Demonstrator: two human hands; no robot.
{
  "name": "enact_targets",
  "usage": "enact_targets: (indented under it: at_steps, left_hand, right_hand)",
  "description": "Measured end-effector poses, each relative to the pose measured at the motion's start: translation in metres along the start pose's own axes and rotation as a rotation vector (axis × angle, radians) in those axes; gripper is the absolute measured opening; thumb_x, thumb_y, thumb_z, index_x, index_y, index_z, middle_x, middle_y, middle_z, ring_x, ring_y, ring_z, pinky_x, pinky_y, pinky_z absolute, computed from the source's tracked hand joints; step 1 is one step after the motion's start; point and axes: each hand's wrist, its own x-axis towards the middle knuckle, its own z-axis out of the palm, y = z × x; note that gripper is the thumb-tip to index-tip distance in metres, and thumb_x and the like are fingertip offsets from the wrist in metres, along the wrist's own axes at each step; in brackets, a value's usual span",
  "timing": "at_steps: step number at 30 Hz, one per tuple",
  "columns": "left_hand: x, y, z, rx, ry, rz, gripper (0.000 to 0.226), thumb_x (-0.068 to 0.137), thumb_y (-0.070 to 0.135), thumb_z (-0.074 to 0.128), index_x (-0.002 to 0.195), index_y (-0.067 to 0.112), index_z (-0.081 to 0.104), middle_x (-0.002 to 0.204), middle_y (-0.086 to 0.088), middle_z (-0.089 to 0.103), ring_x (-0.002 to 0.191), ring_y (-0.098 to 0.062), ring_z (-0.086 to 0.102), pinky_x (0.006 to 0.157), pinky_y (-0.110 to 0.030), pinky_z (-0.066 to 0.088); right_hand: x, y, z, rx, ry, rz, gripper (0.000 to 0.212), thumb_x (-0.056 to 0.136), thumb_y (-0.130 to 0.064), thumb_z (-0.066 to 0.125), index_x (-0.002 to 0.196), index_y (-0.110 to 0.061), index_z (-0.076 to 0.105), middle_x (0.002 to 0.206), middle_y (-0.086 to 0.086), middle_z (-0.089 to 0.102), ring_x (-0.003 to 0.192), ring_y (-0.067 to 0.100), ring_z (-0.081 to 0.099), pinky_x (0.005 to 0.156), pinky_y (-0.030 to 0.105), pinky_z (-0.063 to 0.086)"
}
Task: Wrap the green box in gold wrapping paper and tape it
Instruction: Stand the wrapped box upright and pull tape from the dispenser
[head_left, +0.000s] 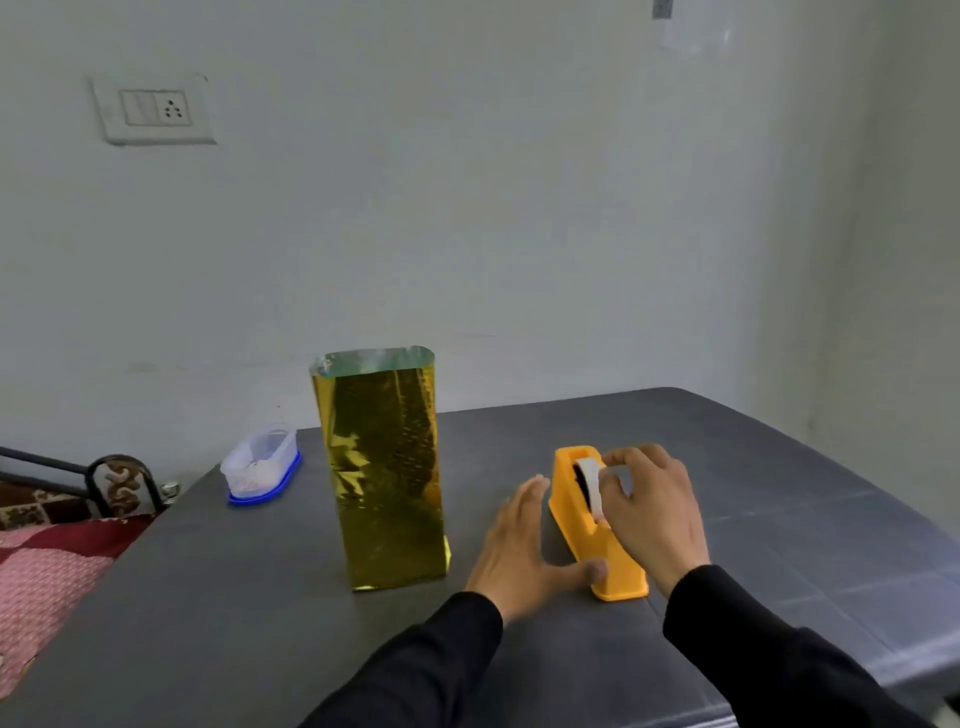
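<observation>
A dark grey table (727, 467) with a smooth matte top fills the lower part of the view, its far edge against a plain pale wall (519, 208). Faint square seams show on the table's right side. Near the middle of the table stands the box (382, 467), upright and tall, wrapped on its sides in shiny gold paper (395, 525); the paper rises past the top as an open sleeve with a silvery inside. To the right of the box, well apart from it, sits an orange tape dispenser (597, 535), its long side running toward the viewer. The left hand (524, 551), fingers straight and relaxed, lies flat on the table against the dispenser's left side, with the thumb touching its near end. The right hand (652, 512) is above the dispenser, thumb and fingers pinching a white strip of tape (592, 486) that curves up off the roll. Both arms wear black sleeves (779, 660). To the left of the box, near the table's far left corner, lies a small clear tub (262, 460) on a blue lid. On the wall at upper left is a white switch plate with a socket (156, 108). Beyond the table's left edge are a dark metal bed frame (122, 480) and a red and pink patterned cover (47, 577).
</observation>
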Motion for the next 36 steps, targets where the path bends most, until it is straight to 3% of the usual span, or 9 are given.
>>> enact_targets:
  at_steps: [4, 7, 10, 15, 23, 26, 30, 34, 36]
  left_hand:
    - [0.017, -0.004, 0.024, 0.091, -0.071, 0.039, 0.12, 0.074, 0.085, 0.06, 0.162, 0.033, -0.003, 0.17, 0.016, -0.004, 0.156, -0.006, -0.003, 0.127, -0.046, 0.011]
    - [0.018, -0.013, 0.036, 0.152, -0.085, 0.027, 0.116, 0.08, 0.085, 0.052, 0.163, 0.03, -0.006, 0.171, 0.011, 0.001, 0.156, -0.009, 0.002, 0.126, -0.045, 0.012]
    - [0.018, -0.017, 0.039, 0.183, -0.054, 0.056, 0.115, 0.079, 0.087, 0.049, 0.161, 0.033, -0.011, 0.171, 0.013, -0.003, 0.156, -0.01, 0.004, 0.126, -0.047, 0.015]
    - [0.019, -0.017, 0.037, 0.177, -0.062, 0.099, 0.108, 0.08, 0.089, 0.045, 0.156, 0.046, -0.018, 0.167, 0.024, -0.013, 0.156, -0.011, 0.003, 0.125, -0.05, 0.015]
    - [0.018, -0.016, 0.038, 0.2, -0.05, 0.097, 0.106, 0.082, 0.086, 0.046, 0.158, 0.044, -0.016, 0.169, 0.021, -0.006, 0.155, -0.012, 0.015, 0.123, -0.05, 0.021]
    - [0.017, -0.015, 0.039, 0.225, -0.043, 0.097, 0.106, 0.083, 0.086, 0.044, 0.158, 0.042, -0.016, 0.169, 0.02, -0.006, 0.155, -0.012, 0.016, 0.122, -0.049, 0.023]
    - [0.019, -0.015, 0.039, 0.211, -0.047, 0.088, 0.107, 0.081, 0.086, 0.045, 0.158, 0.043, -0.016, 0.169, 0.02, -0.005, 0.155, -0.012, 0.015, 0.123, -0.049, 0.021]
    - [0.018, -0.015, 0.038, 0.186, -0.073, 0.066, 0.107, 0.081, 0.085, 0.048, 0.157, 0.045, -0.016, 0.17, 0.018, -0.002, 0.155, -0.013, 0.017, 0.124, -0.049, 0.019]
    - [0.018, -0.016, 0.037, 0.189, -0.099, 0.07, 0.108, 0.082, 0.084, 0.05, 0.156, 0.046, -0.019, 0.17, 0.018, -0.004, 0.156, -0.013, 0.013, 0.124, -0.051, 0.017]
  right_hand:
    - [-0.001, 0.023, -0.013, -0.069, -0.185, 0.288, 0.039, 0.097, -0.045, 0.057, 0.118, -0.013, 0.068, 0.137, 0.007, 0.056, 0.12, 0.027, 0.056, 0.095, 0.037, 0.05]
    - [0.005, 0.03, -0.012, 0.284, -0.335, 0.648, 0.045, 0.095, -0.046, 0.066, 0.12, -0.009, 0.064, 0.127, 0.012, 0.06, 0.116, 0.032, 0.057, 0.092, 0.053, 0.057]
    - [0.013, 0.038, -0.009, 0.599, -0.425, 0.881, 0.06, 0.086, -0.041, 0.08, 0.132, -0.013, 0.053, 0.14, 0.005, 0.05, 0.126, 0.035, 0.05, 0.082, 0.063, 0.058]
    - [0.025, 0.032, -0.008, 0.585, -0.523, 0.902, 0.071, 0.079, -0.031, 0.088, 0.138, -0.009, 0.054, 0.147, 0.013, 0.046, 0.099, 0.039, 0.057, 0.074, 0.067, 0.058]
    - [0.026, 0.015, -0.011, 0.73, -0.4, 0.906, 0.075, 0.081, -0.01, 0.084, 0.144, -0.001, 0.044, 0.158, 0.016, 0.037, 0.144, 0.055, 0.029, 0.086, 0.089, 0.033]
    - [0.01, 0.014, -0.011, 0.808, -0.318, 0.901, 0.057, 0.081, -0.007, 0.082, 0.13, 0.0, 0.054, 0.143, 0.015, 0.053, 0.138, 0.049, 0.041, 0.092, 0.083, 0.039]
    - [-0.019, 0.028, -0.005, 0.911, -0.242, 0.874, 0.031, 0.087, -0.001, 0.075, 0.115, 0.0, 0.063, 0.123, 0.009, 0.068, 0.105, 0.028, 0.066, 0.081, 0.06, 0.061]
    - [-0.028, 0.03, -0.003, 0.874, -0.209, 0.84, 0.026, 0.092, -0.007, 0.074, 0.087, -0.018, 0.051, 0.096, 0.0, 0.057, 0.082, 0.02, 0.058, 0.072, 0.046, 0.059]
    - [-0.028, 0.032, -0.001, 0.845, -0.208, 0.783, 0.025, 0.092, -0.012, 0.076, 0.087, -0.022, 0.053, 0.096, -0.003, 0.058, 0.088, 0.022, 0.06, 0.08, 0.047, 0.06]
